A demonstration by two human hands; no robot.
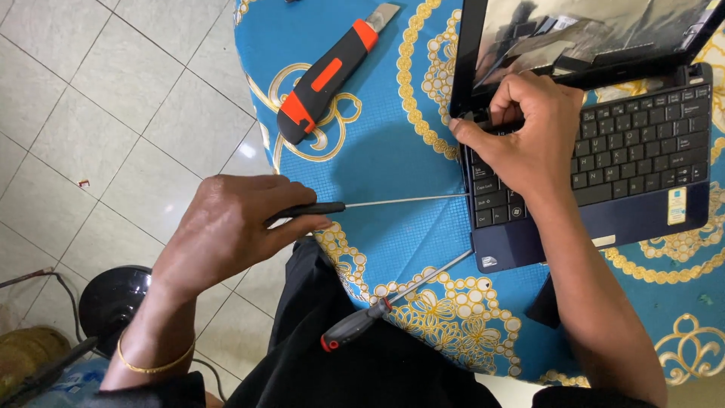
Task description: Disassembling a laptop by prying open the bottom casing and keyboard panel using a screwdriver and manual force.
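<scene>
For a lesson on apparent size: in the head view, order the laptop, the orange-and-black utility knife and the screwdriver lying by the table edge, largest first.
1. laptop
2. and 3. utility knife and screwdriver: similar length; the knife is bulkier, too close to rank.

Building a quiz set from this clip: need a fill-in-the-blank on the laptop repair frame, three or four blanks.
1. The left hand holds a thin ____ whose tip meets the laptop's left edge.
2. The right hand rests on the laptop's ____.
3. A second screwdriver lies on the ____ tablecloth.
4. The utility knife is black and ____.

Missing words: screwdriver; keyboard; blue; orange
</scene>
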